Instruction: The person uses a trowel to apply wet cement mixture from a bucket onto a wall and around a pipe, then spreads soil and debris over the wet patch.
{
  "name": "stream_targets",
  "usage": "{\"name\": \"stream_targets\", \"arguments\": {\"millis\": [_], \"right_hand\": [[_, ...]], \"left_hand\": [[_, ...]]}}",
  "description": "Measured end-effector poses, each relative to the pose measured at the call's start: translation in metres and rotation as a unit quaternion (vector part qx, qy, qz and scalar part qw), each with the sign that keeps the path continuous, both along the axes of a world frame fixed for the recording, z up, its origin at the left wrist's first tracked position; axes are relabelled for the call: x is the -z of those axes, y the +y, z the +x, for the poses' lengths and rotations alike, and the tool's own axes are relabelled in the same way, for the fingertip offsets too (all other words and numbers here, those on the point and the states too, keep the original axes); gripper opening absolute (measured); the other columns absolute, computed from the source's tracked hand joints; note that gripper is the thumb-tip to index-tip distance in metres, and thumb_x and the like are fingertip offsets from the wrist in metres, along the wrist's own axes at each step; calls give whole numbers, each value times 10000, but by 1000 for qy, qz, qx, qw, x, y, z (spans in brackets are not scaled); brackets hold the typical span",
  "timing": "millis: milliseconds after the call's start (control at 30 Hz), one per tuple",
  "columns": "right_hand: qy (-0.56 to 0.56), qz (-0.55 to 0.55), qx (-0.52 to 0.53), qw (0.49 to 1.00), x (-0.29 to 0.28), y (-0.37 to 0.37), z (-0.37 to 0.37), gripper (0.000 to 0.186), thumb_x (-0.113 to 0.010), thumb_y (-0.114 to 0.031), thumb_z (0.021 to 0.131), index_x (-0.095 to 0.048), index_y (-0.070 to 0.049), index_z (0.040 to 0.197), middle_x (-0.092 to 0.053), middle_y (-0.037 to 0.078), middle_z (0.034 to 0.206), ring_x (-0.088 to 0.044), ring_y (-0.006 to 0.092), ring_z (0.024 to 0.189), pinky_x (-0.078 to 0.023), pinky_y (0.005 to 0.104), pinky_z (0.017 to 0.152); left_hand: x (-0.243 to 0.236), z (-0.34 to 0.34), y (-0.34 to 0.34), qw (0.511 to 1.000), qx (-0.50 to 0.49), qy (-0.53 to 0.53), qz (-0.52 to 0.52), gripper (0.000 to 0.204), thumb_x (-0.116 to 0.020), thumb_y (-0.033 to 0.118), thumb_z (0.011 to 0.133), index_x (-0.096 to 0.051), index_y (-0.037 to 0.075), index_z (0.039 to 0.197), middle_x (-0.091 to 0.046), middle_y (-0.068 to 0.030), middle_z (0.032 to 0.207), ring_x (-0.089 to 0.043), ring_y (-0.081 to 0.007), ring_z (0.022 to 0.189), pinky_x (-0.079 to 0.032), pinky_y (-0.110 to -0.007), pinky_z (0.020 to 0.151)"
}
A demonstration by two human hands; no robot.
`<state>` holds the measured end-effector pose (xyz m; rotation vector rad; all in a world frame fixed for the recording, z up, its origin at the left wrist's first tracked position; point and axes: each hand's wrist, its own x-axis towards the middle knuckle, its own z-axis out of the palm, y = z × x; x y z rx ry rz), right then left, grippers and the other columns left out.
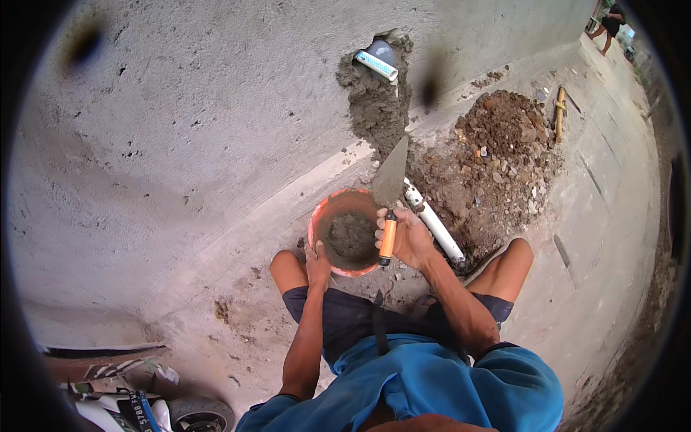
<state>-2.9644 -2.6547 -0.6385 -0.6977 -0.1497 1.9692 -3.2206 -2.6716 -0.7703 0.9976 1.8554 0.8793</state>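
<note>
My right hand (409,237) is closed round the orange and black handle of a trowel (391,173), whose pointed blade tilts up toward the wall. Below the blade, an orange-red bucket (314,229) holds grey wet mortar (353,235). My left hand (317,266) grips the bucket's near left side, its fingers over the rim. Ahead, rough fresh mortar (374,108) fills a channel in the wall, below a hole with a grey pipe end (381,50) and a short white pipe piece (376,65) across it.
Right of the bucket a white pipe (435,223) lies slanted beside a heap of soil and rubble (504,137). A yellowish stick (559,115) lies beyond the heap. A motorcycle (144,412) stands at the lower left. Another person (610,25) is far off at the upper right.
</note>
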Motion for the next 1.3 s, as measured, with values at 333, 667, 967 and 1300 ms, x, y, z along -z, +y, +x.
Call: {"name": "stream_targets", "arguments": {"millis": [333, 667, 967, 1300], "right_hand": [[629, 79, 118, 765, -76, 167, -133, 452, -480, -463, 1043, -452, -156, 711, -388, -70, 542, -387, 64, 443, -379, 237, 439], [480, 3, 167, 861, -174, 192, -144, 450, -436, -396, 1052, -394, -157, 673, -357, -59, 538, -365, 81, 461, -385, 252, 453], [164, -9, 105, 981, -162, 191, -112, 272, -400, -326, 1069, -371, -128, 884, -338, -41, 605, -344, 97, 487, -372, 298, 485], [-49, 39, -8, 998, -146, 164, -60, 263, -415, -301, 1081, -399, -119, 892, -371, -49, 630, -377, 85, 485, -404, 290, 470]], "left_hand": [[42, 4, 0, 992, 117, 15, 37, 723, -352, 446, 1084, -174, -60, 1568, -529, -321, 1413, -563, -414, 1287, -418, -433, 1088], [74, -43, -10, 990, 119, 47, 65, 812, -452, 592, 1005, -232, 71, 1588, -482, -260, 1487, -531, -435, 1275, -455, -462, 1028], [-3, -6, -10, 996, 52, 68, -31, 803, -408, 485, 1062, -202, -125, 1542, -352, -316, 1558, -386, -394, 1444, -319, -388, 1180], [11, 1, -5, 996, 58, 62, -5, 835, -372, 511, 1067, -174, -149, 1539, -277, -339, 1586, -295, -412, 1488, -252, -400, 1207]]}}
